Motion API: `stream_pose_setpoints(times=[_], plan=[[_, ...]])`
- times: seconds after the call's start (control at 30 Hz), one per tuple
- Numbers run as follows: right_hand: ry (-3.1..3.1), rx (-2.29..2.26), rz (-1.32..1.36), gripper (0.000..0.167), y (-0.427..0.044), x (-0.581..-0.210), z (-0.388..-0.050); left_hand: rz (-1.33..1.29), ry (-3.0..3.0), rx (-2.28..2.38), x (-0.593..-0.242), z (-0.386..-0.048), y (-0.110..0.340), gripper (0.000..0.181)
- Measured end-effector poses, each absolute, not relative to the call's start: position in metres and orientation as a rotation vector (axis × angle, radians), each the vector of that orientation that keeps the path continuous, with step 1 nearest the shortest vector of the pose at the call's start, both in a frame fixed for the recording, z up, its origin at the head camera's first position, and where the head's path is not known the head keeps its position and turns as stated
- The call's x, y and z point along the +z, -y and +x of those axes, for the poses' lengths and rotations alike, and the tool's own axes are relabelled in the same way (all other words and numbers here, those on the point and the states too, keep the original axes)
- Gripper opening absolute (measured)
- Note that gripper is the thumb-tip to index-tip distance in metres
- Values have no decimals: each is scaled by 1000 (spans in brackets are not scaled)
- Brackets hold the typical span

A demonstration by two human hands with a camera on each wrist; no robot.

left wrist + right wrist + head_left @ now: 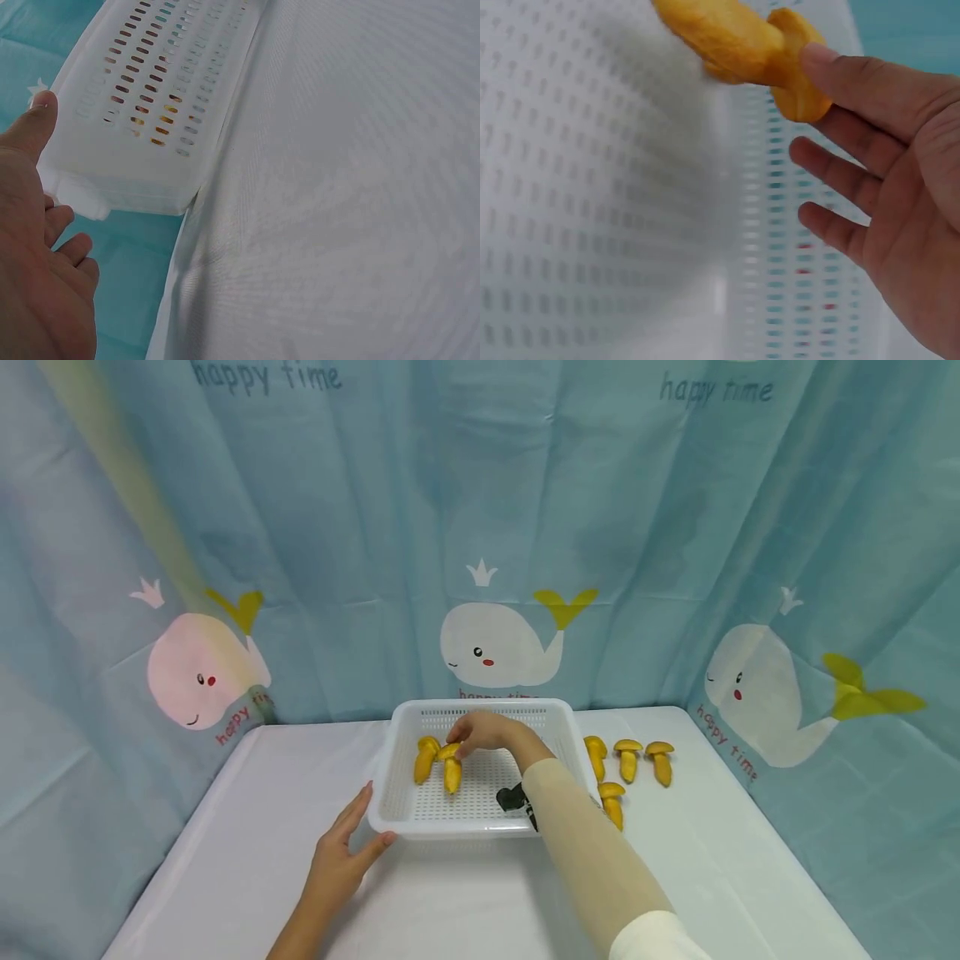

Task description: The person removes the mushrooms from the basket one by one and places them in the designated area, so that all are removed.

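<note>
In the head view, my right hand is inside the white perforated basket. Its thumb and index finger pinch the cap of a yellow mushroom, whose stem points toward the basket's near side; the other fingers stay extended and apart from it. Just left of this one, a second yellow mushroom lies in the basket. My left hand is at the basket's near left corner, fingers spread along the left side and thumb at the front rim. The left wrist view shows its thumb by the rim.
Several yellow mushrooms lie on the white table to the basket's right, one partly behind the right sleeve. A small black device shows beside the right forearm. A blue whale-print curtain hangs behind and at both sides.
</note>
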State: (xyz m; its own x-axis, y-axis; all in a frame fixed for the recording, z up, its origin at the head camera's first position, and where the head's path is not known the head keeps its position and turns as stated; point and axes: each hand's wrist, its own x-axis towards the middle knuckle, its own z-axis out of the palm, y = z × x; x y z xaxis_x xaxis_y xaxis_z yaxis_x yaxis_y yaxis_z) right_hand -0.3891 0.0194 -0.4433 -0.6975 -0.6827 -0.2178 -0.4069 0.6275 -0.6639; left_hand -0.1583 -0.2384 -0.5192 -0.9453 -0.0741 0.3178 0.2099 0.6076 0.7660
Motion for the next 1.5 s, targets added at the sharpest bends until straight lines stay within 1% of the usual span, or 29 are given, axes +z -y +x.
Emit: stream_pose_setpoints(times=[0.17,0.3,0.5,0.7,0.93,1.1,1.3,1.5], plan=[[-2451,-874,-948,34,-24,-415,-386,-99,2517,-1240,-518,-157,240,87],[-2493,-919,-1019,38,-32,-391,-376,-101,2517,-1244,-518,-157,240,87],[-2502,-1071,-1103,37,-53,-366,-340,-113,2521,-1253,-521,-158,238,86],[-2595,-1141,-1115,37,-78,-357,-300,-83,2521,-1253,-521,-155,241,87],[-2685,-1311,-1130,37,-129,-370,-260,-122,2520,-1239,-520,-159,242,85],[-2746,-1347,-1149,35,-164,-385,-242,-113,2524,-1223,-520,-155,242,84],[-2872,-1317,-1106,37,-204,-400,-229,-149,2526,-1236,-520,-157,241,84],[-2844,-1315,-1036,38,-229,-403,-234,-146,2518,-1230,-522,-160,242,84]])
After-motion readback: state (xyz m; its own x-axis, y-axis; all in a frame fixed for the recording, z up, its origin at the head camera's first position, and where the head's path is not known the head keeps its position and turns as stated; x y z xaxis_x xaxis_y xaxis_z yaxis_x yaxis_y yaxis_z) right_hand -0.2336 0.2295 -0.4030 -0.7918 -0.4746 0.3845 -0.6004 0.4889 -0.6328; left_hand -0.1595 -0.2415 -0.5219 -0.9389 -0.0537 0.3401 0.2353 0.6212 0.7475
